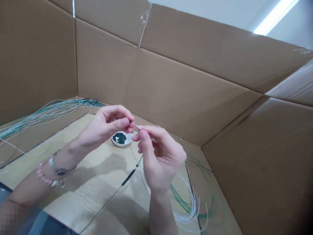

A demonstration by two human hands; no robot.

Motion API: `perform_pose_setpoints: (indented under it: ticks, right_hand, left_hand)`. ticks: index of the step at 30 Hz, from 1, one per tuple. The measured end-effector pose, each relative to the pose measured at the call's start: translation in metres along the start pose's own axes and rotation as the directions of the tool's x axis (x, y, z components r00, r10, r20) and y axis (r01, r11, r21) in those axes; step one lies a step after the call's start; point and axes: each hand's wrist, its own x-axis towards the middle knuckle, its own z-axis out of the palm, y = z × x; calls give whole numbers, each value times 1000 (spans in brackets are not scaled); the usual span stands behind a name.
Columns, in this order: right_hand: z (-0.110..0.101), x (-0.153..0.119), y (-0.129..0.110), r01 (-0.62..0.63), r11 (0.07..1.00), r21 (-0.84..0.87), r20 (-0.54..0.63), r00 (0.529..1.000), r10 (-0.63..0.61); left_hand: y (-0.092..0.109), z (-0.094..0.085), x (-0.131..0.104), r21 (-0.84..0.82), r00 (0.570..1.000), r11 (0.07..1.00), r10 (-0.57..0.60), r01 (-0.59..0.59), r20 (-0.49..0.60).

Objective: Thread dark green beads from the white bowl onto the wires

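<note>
My left hand [111, 122] pinches a small dark piece [130, 122] between thumb and forefinger; its exact kind is too small to tell. Just right of it, my right hand [159, 155] is closed on a thin white wire [138, 128], whose tip points toward that piece. A narrow gap shows between the tip and the piece. Behind the hands stands a white bowl [129, 139] with many tiny dark green pieces [120, 138] in it. Below the right fingers, a thin dark strand [104, 203] runs down to the lower left, with a row of dark pieces [128, 177] around it.
A bundle of white and green wires [51, 108] lies along the left edge. Coiled wires [187, 214] lie right of my right forearm. Cardboard walls [173, 83] enclose the pale wooden board [76, 132] at the back and sides.
</note>
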Motion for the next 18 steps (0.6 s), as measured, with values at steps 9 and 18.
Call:
perform_pose_setpoints:
  ticks: [9, 18]
  right_hand:
    - [-1, -3, -8, 73, 997, 20, -12, 997, -73]
    - [-2, -5, -9, 40, 999, 17, 26, 999, -40]
  left_hand:
    - [2, 9, -7, 27, 997, 998, 47, -48, 54]
    - [17, 10, -15, 420, 959, 863, 269, -282, 92]
